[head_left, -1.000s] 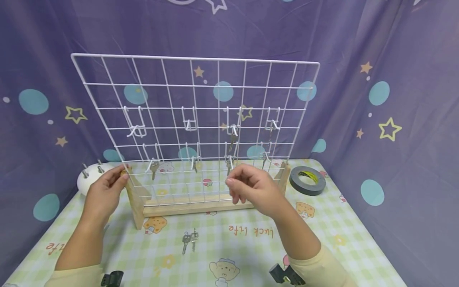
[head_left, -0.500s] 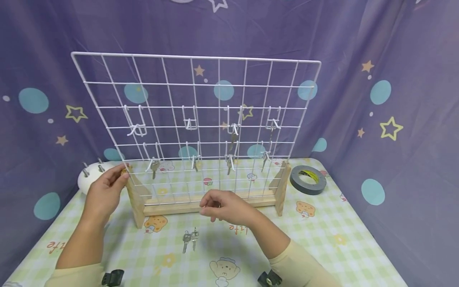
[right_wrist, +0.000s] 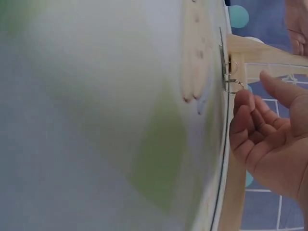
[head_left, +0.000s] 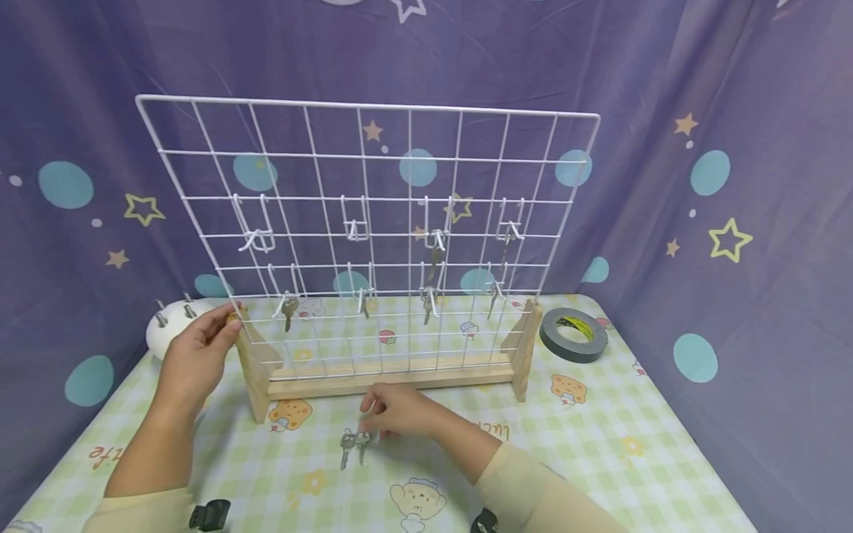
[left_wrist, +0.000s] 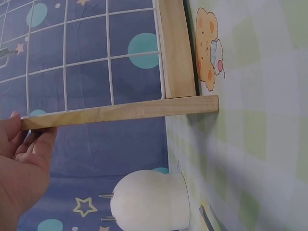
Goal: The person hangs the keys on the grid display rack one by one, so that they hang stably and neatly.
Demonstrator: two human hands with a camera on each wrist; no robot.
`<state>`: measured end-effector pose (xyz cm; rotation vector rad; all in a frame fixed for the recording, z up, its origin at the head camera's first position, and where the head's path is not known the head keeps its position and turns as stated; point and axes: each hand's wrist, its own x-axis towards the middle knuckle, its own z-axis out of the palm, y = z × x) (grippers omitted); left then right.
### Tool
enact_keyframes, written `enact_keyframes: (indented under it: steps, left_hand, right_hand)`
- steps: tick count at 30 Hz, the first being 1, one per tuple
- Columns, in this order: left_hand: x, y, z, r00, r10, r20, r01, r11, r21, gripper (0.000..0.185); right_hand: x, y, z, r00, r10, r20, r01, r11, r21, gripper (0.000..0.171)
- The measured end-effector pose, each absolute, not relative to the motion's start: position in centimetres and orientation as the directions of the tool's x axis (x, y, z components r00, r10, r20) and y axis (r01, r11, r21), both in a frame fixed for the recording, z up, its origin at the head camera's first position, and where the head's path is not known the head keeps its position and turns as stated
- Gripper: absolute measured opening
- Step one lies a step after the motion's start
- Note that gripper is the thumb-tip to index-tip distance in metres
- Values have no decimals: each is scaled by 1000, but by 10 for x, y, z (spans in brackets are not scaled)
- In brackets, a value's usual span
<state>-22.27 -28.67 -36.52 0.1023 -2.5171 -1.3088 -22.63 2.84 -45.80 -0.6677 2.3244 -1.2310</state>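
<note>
A white wire grid point(head_left: 360, 106) leans upright in a wooden stand point(head_left: 393, 383). My left hand point(head_left: 196, 359) grips the top of the stand's left side post point(left_wrist: 110, 111) between thumb and fingers. Two keys point(head_left: 346, 448) lie side by side on the table in front of the stand. Beside them is my right hand point(head_left: 403, 411), fingers partly curled and thumb held apart. In the right wrist view its index fingertip is right at a metal key ring point(right_wrist: 235, 81). Several white hooks point(head_left: 256, 238) are on the grid, and keys point(head_left: 289, 314) hang from some.
A roll of grey tape point(head_left: 560, 348) lies right of the stand. Behind my left hand stands a white rounded object point(head_left: 166, 329) with metal pegs. A checked cloth point(head_left: 600, 459) covers the table, and a purple curtain point(head_left: 640, 259) encloses it.
My right hand has come down and to the left, from in front of the grid's lower hooks to the keys on the table. The left hand stays on the post.
</note>
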Motion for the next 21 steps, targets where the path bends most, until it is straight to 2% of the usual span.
enact_keyframes:
  steps: [6, 15, 21]
  left_hand:
    - [-222, -286, -364, -957, -200, 211, 56, 587, 808, 59]
    - [-222, -288, -364, -957, -203, 207, 47, 597, 801, 59]
    - [-222, -288, -364, -956, -201, 216, 55, 597, 800, 58]
  right_hand:
    - [-224, 24, -464, -804, -564, -190, -192, 548, -814, 33]
    - [-222, 19, -465, -811, -547, -205, -238, 630, -740, 24]
    - [-222, 20, -464, -810, -552, -197, -253, 632, -732, 20]
